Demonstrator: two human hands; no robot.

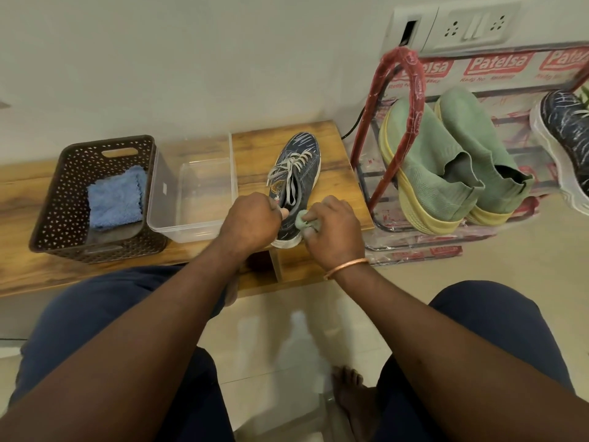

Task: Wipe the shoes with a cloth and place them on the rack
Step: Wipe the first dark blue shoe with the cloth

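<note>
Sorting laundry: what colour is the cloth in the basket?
The basket cloth is blue, seen in the head view.

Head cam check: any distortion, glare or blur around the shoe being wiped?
Head view: fisheye bows the wooden table edge and tilts the rack at right; light is soft and even, shadows faint; pale glare on the floor tiles; the dark blue shoe, left hand and right hand with the green cloth look sharp.

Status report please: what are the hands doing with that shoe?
Left hand grips dark blue shoe at heel. Right hand presses green cloth on it. Rack alongside, nothing between.
</note>
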